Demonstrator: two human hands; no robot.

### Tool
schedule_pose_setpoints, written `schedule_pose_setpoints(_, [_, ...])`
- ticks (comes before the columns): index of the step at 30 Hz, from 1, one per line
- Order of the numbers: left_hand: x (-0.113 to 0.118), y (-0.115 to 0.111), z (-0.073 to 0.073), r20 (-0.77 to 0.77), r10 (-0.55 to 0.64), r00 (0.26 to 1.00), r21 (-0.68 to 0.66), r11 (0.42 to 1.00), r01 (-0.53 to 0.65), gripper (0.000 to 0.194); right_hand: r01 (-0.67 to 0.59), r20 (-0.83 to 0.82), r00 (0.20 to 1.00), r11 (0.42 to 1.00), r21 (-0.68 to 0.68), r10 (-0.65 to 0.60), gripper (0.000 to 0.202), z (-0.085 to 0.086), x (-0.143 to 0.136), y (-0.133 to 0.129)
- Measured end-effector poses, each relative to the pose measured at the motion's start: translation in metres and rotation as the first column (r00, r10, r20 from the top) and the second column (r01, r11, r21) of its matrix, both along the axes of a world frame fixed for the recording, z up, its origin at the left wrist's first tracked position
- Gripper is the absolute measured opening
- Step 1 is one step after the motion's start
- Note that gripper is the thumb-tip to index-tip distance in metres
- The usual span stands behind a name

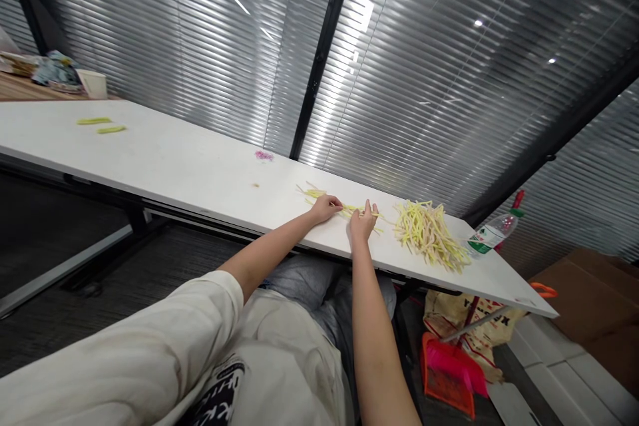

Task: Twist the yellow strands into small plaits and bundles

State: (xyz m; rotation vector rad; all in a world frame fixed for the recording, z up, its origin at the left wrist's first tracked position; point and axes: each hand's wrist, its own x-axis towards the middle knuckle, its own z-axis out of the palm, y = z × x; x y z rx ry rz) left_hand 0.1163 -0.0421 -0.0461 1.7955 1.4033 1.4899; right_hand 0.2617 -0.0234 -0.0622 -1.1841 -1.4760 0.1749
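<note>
A small bunch of thin yellow strips (315, 192) lies on the white table (210, 173) in front of me. My left hand (325, 208) is closed on the strips, with its fingertips pinched at their middle. Just to the right, my right hand (363, 221) has its thumb and fingers around the other end of the strips, and some fingers point up. Strip ends stick out past both hands. Farther right on the table is a large loose pile of yellow and pale strips (429, 233).
A plastic bottle (492, 234) stands tilted near the right end. Pink bits (264, 155) lie by the back edge. Two flat yellow-green bundles (110, 129) and a white cup (93, 83) are at the left. An orange dustpan (446, 373) is on the floor.
</note>
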Motion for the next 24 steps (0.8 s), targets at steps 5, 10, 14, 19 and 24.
schedule_pose_setpoints(5, [0.003,-0.005,0.002,-0.081,-0.043,0.996,-0.036,0.999,0.041,0.009,-0.121,0.098,0.986,0.986,-0.114,0.132,0.043,0.000,-0.001,-0.001])
schedule_pose_setpoints(10, [0.004,-0.007,0.003,-0.165,-0.051,0.985,-0.055,0.998,0.043,0.009,-0.177,0.103,0.978,0.982,-0.060,0.182,0.032,0.010,-0.002,-0.012])
schedule_pose_setpoints(14, [0.004,-0.006,0.003,-0.200,-0.046,0.979,-0.050,0.998,0.036,0.011,-0.146,0.035,0.989,0.989,-0.003,0.146,0.028,0.014,-0.001,-0.014])
schedule_pose_setpoints(19, [0.005,-0.007,0.003,-0.219,-0.046,0.975,-0.038,0.999,0.039,0.013,-0.086,-0.051,0.995,0.996,0.028,0.088,0.025,0.015,0.000,-0.013])
schedule_pose_setpoints(24, [0.005,-0.009,0.004,-0.239,-0.054,0.969,-0.025,0.998,0.049,0.014,-0.076,-0.057,0.995,0.997,0.017,0.077,0.025,0.013,0.000,-0.013])
